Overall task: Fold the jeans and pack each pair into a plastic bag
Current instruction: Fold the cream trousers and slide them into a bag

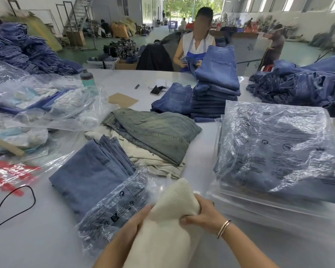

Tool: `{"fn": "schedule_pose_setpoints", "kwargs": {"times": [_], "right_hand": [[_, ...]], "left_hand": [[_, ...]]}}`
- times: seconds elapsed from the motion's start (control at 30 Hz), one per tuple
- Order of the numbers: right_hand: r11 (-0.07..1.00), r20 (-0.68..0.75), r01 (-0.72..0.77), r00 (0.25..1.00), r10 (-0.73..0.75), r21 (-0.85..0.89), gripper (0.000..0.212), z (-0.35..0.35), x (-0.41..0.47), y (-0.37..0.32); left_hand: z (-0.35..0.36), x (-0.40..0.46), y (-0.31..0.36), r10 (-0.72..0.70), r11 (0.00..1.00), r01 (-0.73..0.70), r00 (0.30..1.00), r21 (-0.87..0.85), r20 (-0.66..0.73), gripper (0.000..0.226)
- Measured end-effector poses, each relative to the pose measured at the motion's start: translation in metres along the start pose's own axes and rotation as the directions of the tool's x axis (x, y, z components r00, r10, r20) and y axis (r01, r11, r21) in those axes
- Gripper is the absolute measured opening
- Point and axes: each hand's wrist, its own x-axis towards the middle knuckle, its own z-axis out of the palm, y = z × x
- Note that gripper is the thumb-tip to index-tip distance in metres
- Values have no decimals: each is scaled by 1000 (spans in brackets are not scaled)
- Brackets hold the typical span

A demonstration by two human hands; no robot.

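Near the bottom centre, both hands hold a folded cream pair of jeans (170, 219) raised off the white table (27, 244). The left hand (132, 227) lies along its left side with fingers curled onto the cloth; the right hand (201, 215) pinches its right edge, thumb wrapped in front. Just left lies a printed plastic bag (112, 207), overlapping a folded blue pair (89, 173). Beyond, a grey-green pair (157, 132) rests on more cream cloth. To the right, a stack of bagged jeans (275, 149) stands close by the right wrist. At the far side, a person (193, 45) handles a stack of folded blue jeans (217, 89)
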Motion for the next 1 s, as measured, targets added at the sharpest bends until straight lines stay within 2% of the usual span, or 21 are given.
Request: {"fn": "schedule_pose_setpoints", "kwargs": {"times": [0.1, 0.17, 0.27, 0.33, 0.37, 0.43, 0.47, 0.5, 0.53, 0.57, 0.63, 0.67, 0.7, 0.73, 0.77, 0.8, 0.83, 0.87, 0.9, 0.93, 1.0], "right_hand": [[977, -94, 96, 992, -80, 188, 44, -15, -13, -4], [963, -165, 159, 978, -124, 219, 33, -32, -21, -17], [923, -282, 318, 926, -252, 217, 22, -59, -27, -47], [865, -373, 417, 877, -303, 278, 21, -69, -31, -69], [842, -422, 456, 850, -316, 287, 22, -71, -32, -78], [816, -507, 502, 802, -316, 286, 27, -74, -33, -91], [809, -540, 515, 782, -310, 282, 28, -77, -34, -94], [806, -567, 523, 766, -303, 276, 27, -79, -36, -98], [805, -589, 527, 752, -295, 270, 26, -81, -37, -101], [804, -612, 531, 738, -284, 268, 25, -83, -39, -103], [808, -660, 536, 703, -265, 246, 26, -86, -41, -104], [818, -683, 530, 684, -255, 226, 26, -87, -42, -104], [825, -703, 526, 666, -249, 205, 25, -87, -42, -104], [830, -717, 524, 651, -249, 188, 24, -87, -42, -103], [835, -728, 522, 640, -248, 174, 24, -86, -41, -102], [842, -734, 513, 634, -242, 165, 24, -84, -41, -102], [849, -738, 503, 632, -235, 160, 22, -83, -41, -101], [856, -742, 493, 629, -230, 153, 22, -82, -41, -100], [865, -747, 483, 623, -233, 133, 24, -80, -42, -99], [877, -749, 469, 617, -240, 105, 25, -79, -43, -98], [906, -744, 421, 616, -259, 33, 26, -78, -48, -93]], "left_hand": [[-24, 0, 9, 157, 972, -118, 970, 203, -184, 31], [-35, -1, 27, 240, 950, -171, 935, 261, -261, 27], [-45, 2, 57, 377, 865, -193, 858, 462, -348, 28], [-37, 1, 68, 465, 791, -221, 824, 570, -325, 27], [-30, 0, 69, 501, 724, -231, 824, 651, -265, 26], [-11, -4, 64, 428, 467, -92, 894, 880, -133, 24], [-2, -4, 63, 379, 310, 18, 915, 951, -140, 23], [3, -6, 63, 389, 217, 75, 908, 973, -157, 22], [4, -6, 67, 407, 196, 86, 899, 977, -161, 18], [0, -5, 75, 450, 326, 25, 875, 945, -178, 14], [-15, -5, 101, 520, 726, -204, 789, 657, -329, 27], [-20, -10, 115, 558, 791, -320, 728, 522, -399, 31], [-25, -13, 128, 670, 724, -422, 617, 545, -412, 32], [-24, -19, 141, 824, 551, -485, 446, 680, -350, 33], [-17, -24, 150, 942, 319, -499, 257, 806, -214, 33], [-7, -28, 156, 991, 109, -504, 125, 856, -53, 34], [6, -30, 156, 993, -33, -534, 75, 845, 87, 35], [20, -26, 149, 973, -106, -587, 104, 803, 205, 36], [31, -17, 137, 935, -121, -610, 196, 783, 297, 38], [40, -7, 121, 870, -73, -587, 357, 806, 339, 40], [39, 19, 84, 632, 84, -441, 717, 894, 294, 36]]}}
